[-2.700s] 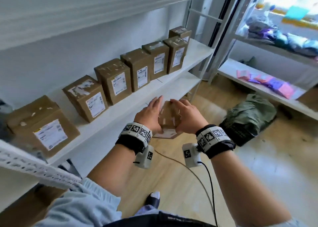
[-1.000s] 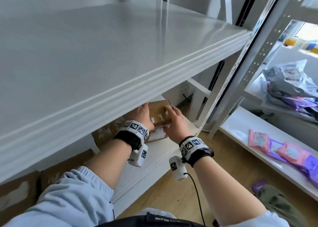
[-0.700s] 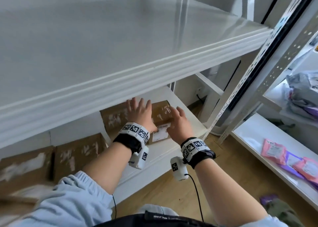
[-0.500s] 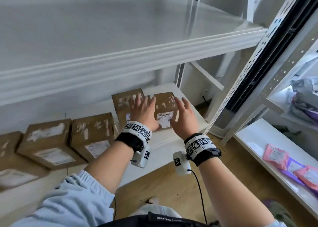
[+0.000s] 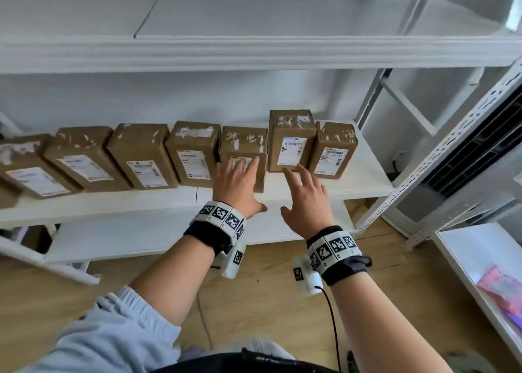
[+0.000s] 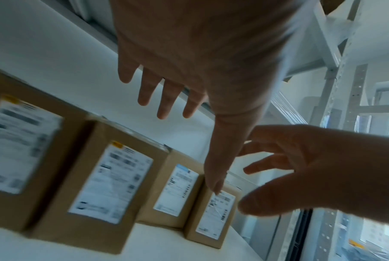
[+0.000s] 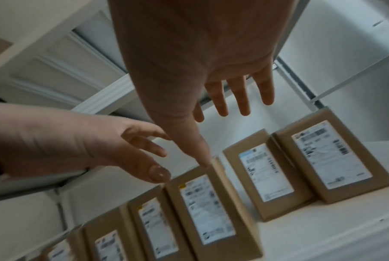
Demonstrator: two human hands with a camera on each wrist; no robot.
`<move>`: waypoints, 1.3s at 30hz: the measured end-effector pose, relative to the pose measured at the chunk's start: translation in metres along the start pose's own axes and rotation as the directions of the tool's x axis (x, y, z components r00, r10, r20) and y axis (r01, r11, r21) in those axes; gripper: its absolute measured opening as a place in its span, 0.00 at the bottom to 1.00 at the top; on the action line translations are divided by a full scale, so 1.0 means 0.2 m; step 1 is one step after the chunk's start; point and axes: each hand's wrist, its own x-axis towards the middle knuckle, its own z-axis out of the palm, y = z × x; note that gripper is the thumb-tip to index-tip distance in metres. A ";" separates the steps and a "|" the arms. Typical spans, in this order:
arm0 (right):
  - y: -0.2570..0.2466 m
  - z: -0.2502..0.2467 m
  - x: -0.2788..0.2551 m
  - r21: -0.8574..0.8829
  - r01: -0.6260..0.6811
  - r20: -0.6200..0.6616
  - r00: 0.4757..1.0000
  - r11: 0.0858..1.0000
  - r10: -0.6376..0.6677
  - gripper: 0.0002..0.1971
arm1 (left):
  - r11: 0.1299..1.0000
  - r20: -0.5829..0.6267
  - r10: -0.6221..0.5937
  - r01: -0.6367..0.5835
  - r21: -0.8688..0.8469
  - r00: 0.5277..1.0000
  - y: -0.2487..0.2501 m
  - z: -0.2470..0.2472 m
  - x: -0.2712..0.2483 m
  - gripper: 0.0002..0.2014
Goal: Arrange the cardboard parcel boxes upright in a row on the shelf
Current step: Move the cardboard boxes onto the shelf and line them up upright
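Seven boxes (image 5: pixel 192 157) are standing upright in a row on the white shelf (image 5: pixel 361 180), labels facing out. The left hand (image 5: pixel 237 186) and right hand (image 5: pixel 306 200) are hovering before the right-end boxes, fingers spread and holding nothing. Pink packets (image 5: pixel 501 288) are lying on a side shelf.

Seven parcel boxes (image 5: pixel 192 155) stood in a row on the shelf (image 5: pixel 364 184), running from nine o'clock to two o'clock; the second-from-right box (image 5: pixel 291 142) sat farther back.
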 end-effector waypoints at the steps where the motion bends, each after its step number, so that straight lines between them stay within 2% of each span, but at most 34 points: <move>1: -0.08 0.03 -0.02 -0.018 0.021 0.032 0.999 1.000 -0.021 0.43 | 1.000 -0.002 -0.024 0.024 0.006 1.000 -0.08 0.00 -0.06 0.60; 4: -0.33 0.10 -0.06 -0.073 0.095 0.112 0.990 0.993 -0.086 0.44 | 0.996 0.001 -0.093 0.093 0.006 0.996 -0.33 -0.01 -0.20 0.61; 7: -0.63 0.18 -0.07 -0.110 0.170 0.137 0.978 0.979 -0.154 0.44 | 0.986 0.008 -0.166 0.166 -0.021 0.986 -0.61 -0.03 -0.35 0.60; 15: -1.68 0.42 -0.10 -0.097 0.302 0.135 0.948 0.948 -0.288 0.45 | 0.940 0.051 -0.339 0.341 -0.032 0.939 -1.58 -0.12 -0.84 0.59; 20: -2.35 0.52 -0.22 -0.059 0.347 0.135 0.932 0.936 -0.337 0.44 | 0.920 0.036 -0.392 0.393 -0.011 0.919 -2.16 -0.20 -1.18 0.58; 24: -2.77 0.59 -0.28 -0.044 0.405 0.117 0.910 0.913 -0.398 0.42 | 0.907 0.007 -0.421 0.421 0.010 0.907 -2.54 -0.24 -1.40 0.58; 33: -3.56 0.81 -0.27 0.011 0.559 0.153 0.818 0.829 -0.554 0.41 | 0.799 -0.033 -0.602 0.600 -0.041 0.798 -3.27 -0.26 -1.74 0.57; 39: -4.09 1.04 -0.11 0.092 0.639 0.140 0.751 0.764 -0.645 0.39 | 0.753 -0.061 -0.658 0.658 -0.014 0.751 -3.80 -0.26 -1.77 0.57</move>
